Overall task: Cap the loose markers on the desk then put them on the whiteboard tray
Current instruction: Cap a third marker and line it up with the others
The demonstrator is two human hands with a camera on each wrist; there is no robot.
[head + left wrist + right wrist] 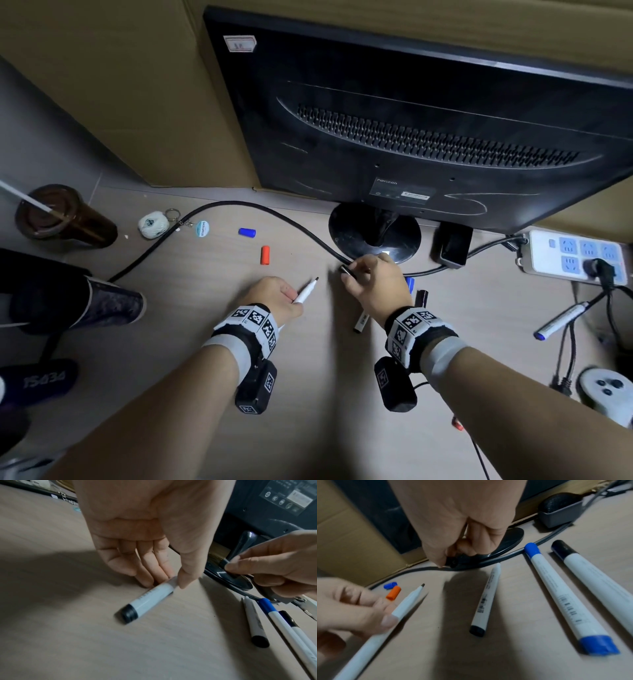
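Observation:
My left hand (291,297) pinches an uncapped white marker (306,292) just above the desk, its black tip pointing away from me; the black butt end shows in the left wrist view (128,615). To its right, my right hand (350,274) pinches a small black cap (453,561) beside the monitor base. The cap and the marker tip are a short gap apart. A blue cap (247,232) and an orange cap (265,255) lie loose farther back. Under my right wrist lie an uncapped marker (486,599), a blue-capped marker (565,597) and a black-capped marker (599,581).
The monitor (411,120) and its round base (373,233) stand right behind my hands, and a black cable (239,205) curves across the desk. Another marker (561,320), a power strip (575,255) and a controller (606,390) lie at the right. A cup (61,217) stands far left.

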